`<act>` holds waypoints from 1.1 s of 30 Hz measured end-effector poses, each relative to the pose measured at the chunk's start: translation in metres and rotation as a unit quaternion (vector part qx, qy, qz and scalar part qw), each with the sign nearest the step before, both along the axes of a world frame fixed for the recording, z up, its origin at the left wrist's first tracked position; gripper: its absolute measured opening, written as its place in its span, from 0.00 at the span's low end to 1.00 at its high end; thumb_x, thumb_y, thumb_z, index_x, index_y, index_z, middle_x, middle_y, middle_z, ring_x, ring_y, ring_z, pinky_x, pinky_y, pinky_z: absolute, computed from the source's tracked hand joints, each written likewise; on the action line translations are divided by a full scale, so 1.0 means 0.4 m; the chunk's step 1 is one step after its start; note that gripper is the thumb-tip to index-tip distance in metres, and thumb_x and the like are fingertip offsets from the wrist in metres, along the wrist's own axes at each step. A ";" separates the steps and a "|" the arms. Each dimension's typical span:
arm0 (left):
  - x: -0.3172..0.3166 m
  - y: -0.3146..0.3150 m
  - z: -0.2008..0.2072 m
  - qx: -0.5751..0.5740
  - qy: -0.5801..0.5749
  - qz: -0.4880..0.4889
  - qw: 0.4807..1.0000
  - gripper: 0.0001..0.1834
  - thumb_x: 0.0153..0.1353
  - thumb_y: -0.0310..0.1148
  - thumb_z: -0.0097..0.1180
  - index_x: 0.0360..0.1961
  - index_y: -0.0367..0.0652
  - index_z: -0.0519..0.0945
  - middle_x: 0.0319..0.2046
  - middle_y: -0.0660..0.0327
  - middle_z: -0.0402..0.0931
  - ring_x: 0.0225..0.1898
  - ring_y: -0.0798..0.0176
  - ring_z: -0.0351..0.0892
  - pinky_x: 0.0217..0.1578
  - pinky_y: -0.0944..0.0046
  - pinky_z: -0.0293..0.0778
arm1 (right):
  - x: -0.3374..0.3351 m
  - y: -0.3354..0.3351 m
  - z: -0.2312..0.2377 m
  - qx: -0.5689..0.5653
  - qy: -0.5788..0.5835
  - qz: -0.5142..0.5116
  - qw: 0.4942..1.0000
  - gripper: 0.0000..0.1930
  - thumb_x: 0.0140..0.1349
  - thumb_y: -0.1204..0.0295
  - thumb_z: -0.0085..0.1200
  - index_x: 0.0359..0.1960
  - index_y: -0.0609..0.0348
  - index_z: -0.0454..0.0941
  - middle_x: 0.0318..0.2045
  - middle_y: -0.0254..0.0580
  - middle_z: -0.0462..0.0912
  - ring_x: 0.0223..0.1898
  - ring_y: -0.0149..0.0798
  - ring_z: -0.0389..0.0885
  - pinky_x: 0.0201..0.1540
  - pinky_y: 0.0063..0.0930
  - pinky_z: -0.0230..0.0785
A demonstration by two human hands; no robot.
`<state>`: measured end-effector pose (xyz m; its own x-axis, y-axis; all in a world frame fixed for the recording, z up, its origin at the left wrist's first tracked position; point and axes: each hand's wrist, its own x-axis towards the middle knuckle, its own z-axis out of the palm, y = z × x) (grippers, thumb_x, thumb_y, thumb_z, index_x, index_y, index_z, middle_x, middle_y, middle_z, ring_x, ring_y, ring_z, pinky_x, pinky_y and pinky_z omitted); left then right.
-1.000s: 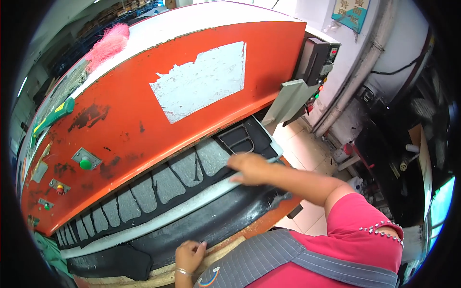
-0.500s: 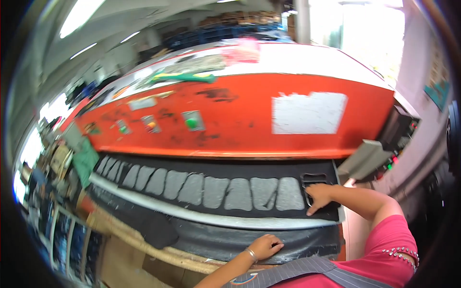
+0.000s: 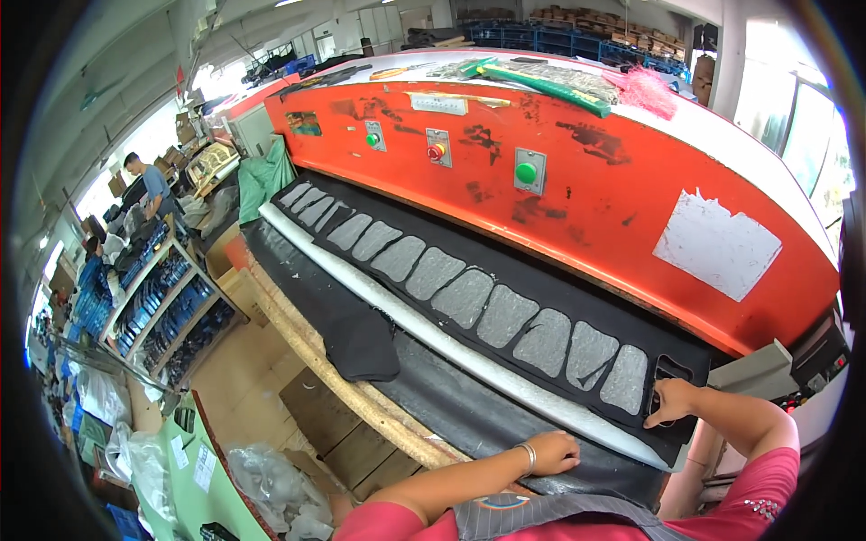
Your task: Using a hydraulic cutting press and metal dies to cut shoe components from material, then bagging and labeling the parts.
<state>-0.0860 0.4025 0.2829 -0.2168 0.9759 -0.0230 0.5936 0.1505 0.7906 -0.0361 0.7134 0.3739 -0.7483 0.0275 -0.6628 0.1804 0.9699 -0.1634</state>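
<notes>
Right hand point(image 3: 673, 403), half-closed, seems to grip the metal frame point(image 3: 678, 362) on the right end of the black sheet point(image 3: 541, 293), likely steadying it beside the grey patches point(image 3: 622, 379), while the left hand point(image 3: 552, 453) curls loosely, its grasp hidden.

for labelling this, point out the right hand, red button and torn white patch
Right hand point(image 3: 677, 400): head view, back of hand
Red button point(image 3: 437, 151): head view, its cap
Torn white patch point(image 3: 717, 243): head view, its middle
</notes>
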 end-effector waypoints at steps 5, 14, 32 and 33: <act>-0.001 0.025 0.006 -0.038 0.023 -0.031 0.999 0.10 0.57 0.40 0.56 0.30 0.46 0.80 0.29 0.58 0.77 0.39 0.52 0.75 0.42 0.54 0.71 | -0.144 -0.073 0.177 0.108 -0.174 0.160 0.966 0.34 0.48 0.44 0.60 0.47 0.61 0.77 0.44 0.54 0.80 0.45 0.51 0.79 0.45 0.42 0.72; 0.009 -0.004 -0.030 0.039 -0.005 -0.046 0.998 0.10 0.53 0.39 0.59 0.30 0.44 0.78 0.31 0.56 0.76 0.38 0.49 0.74 0.41 0.54 0.71 | -0.590 -0.372 0.667 0.153 0.723 0.191 0.646 0.21 0.53 0.67 0.60 0.46 0.66 0.72 0.44 0.53 0.76 0.50 0.52 0.73 0.55 0.41 0.65; -0.157 -0.465 0.092 0.061 -0.073 0.091 0.991 0.13 0.60 0.41 0.57 0.38 0.45 0.82 0.32 0.56 0.78 0.36 0.53 0.78 0.39 0.59 0.74 | -0.463 -0.385 0.510 -0.309 0.553 -0.198 0.748 0.10 0.55 0.68 0.60 0.30 0.55 0.71 0.21 0.27 0.71 0.18 0.23 0.69 0.20 0.20 0.62; -0.163 -0.464 0.091 0.052 -0.081 0.099 0.990 0.12 0.60 0.41 0.58 0.38 0.45 0.82 0.31 0.57 0.79 0.35 0.55 0.79 0.37 0.61 0.75 | -0.377 -0.357 0.470 -0.287 0.604 -0.169 0.724 0.10 0.54 0.70 0.61 0.31 0.56 0.70 0.22 0.27 0.72 0.19 0.23 0.70 0.21 0.20 0.63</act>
